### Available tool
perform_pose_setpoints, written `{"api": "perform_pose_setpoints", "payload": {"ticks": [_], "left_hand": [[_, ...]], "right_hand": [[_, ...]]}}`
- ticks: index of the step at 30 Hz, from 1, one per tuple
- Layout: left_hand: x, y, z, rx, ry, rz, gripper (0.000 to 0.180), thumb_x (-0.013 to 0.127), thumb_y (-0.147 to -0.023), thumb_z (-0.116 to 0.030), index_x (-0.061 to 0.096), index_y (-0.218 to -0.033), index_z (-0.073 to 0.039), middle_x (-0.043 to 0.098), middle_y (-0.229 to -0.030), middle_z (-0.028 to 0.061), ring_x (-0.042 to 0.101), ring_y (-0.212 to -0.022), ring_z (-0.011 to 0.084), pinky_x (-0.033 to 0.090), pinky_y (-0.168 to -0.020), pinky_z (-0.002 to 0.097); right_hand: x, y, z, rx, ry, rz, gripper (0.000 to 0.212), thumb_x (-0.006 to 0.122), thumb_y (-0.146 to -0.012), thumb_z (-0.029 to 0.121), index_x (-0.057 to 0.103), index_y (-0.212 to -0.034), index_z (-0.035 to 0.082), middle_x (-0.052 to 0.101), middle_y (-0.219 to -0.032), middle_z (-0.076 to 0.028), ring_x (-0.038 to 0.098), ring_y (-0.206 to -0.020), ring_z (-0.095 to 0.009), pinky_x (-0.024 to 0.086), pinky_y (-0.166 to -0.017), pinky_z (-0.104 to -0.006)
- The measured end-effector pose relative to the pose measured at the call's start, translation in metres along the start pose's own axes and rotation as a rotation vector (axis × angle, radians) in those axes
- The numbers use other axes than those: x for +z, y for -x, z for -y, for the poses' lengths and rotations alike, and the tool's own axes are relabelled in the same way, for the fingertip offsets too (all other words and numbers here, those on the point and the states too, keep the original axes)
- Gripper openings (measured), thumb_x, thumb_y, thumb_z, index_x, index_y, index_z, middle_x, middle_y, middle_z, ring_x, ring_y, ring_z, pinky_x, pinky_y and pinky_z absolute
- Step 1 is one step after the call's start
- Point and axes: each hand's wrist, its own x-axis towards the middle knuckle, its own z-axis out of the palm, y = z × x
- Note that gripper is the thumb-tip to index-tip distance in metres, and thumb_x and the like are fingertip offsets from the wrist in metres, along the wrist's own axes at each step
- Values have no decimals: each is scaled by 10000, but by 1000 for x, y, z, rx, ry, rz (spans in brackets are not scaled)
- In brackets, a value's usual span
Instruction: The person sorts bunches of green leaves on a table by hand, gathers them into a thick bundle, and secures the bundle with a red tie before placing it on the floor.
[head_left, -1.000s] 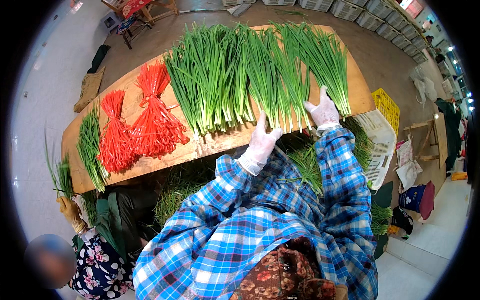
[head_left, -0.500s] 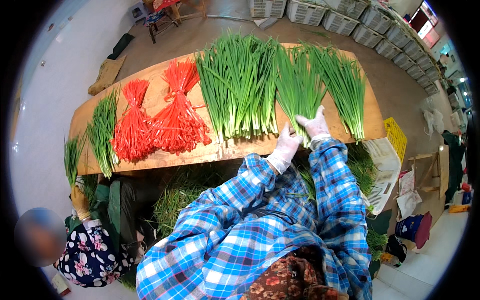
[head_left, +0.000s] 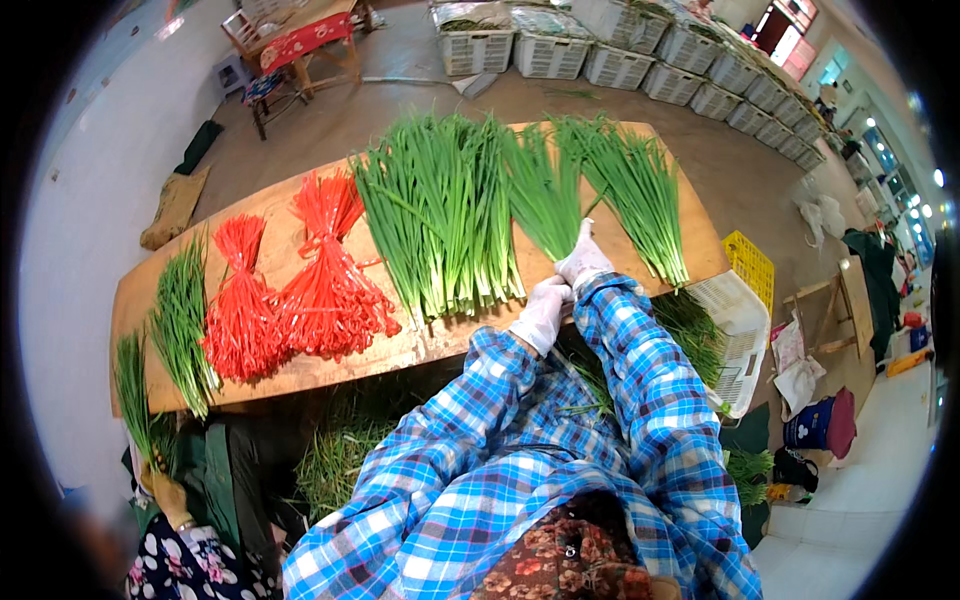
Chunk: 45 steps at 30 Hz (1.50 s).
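Observation:
At the table's front edge, my right hand in a thin white glove is closed round the lower stems of a bunch of garlic chives. My gloved left hand has its fingers curled in at the stem ends, touching the right; the stem ends are hidden behind both hands. The leaves lie fanned away from me on the wooden table. A large pile of chives lies to the left, and a smaller pile to the right.
Two tied bundles of red plastic strips and more chives lie leftward. A co-worker's gloved hand holds chives at the left. A white crate and yellow basket stand right; stacked crates line the back.
My view has shifted, so the table sits lower and further left. Both hands have drawn closer together at the base of the bunch, and the right fingers now wrap round its stems.

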Motion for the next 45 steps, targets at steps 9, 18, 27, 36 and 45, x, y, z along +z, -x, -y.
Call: {"api": "perform_pose_setpoints", "payload": {"ticks": [9, 18, 27, 36, 45], "left_hand": [[-14, -9, 8, -25, 30, -110, 435, 431, -775, -25, 366, -1200, 33, 516, -1025, 82, 519, -933, 205, 392, -857, 331], [33, -9, 6, 80, 134, 1, 503, 598, -794, -295, 415, -1180, -30, 556, -901, 33, 519, -845, 128, 418, -753, 297], [55, -67, 14, -3, 313, 117, 246, 638, -769, -210, 541, -926, -47, 589, -810, 72, 577, -724, 197, 495, -665, 333], [94, -30, 34, 161, -26, 260, 304, 630, -734, -127, 529, -1003, -28, 575, -874, 47, 546, -775, 146, 455, -714, 282], [144, -14, -52, 693, -516, 351, 466, 699, -640, -119, 502, -1051, -20, 567, -968, 51, 521, -868, 126, 426, -785, 276]], "right_hand": [[-12, -22, -12, 26, 8, -17, 719, 660, -577, 230, 378, -1212, 43, 560, -1056, -173, 544, -988, -277, 414, -859, -311], [-95, 4, -32, -280, -250, -28, 785, 680, -563, 209, 352, -1214, -83, 531, -1093, -211, 513, -1017, -290, 387, -889, -270], [-39, 52, -95, -353, -578, -23, 634, 649, -558, 163, 459, -1150, 40, 596, -946, -130, 572, -890, -239, 428, -807, -279], [-18, 99, -139, -405, -840, -241, 780, 656, -622, 81, 270, -1296, 13, 519, -1060, -119, 525, -943, -186, 415, -833, -272], [-57, 67, -87, -673, -1010, -466, 636, 680, -634, 14, 370, -1188, -15, 500, -1081, -95, 497, -976, -178, 390, -851, -293]]}}
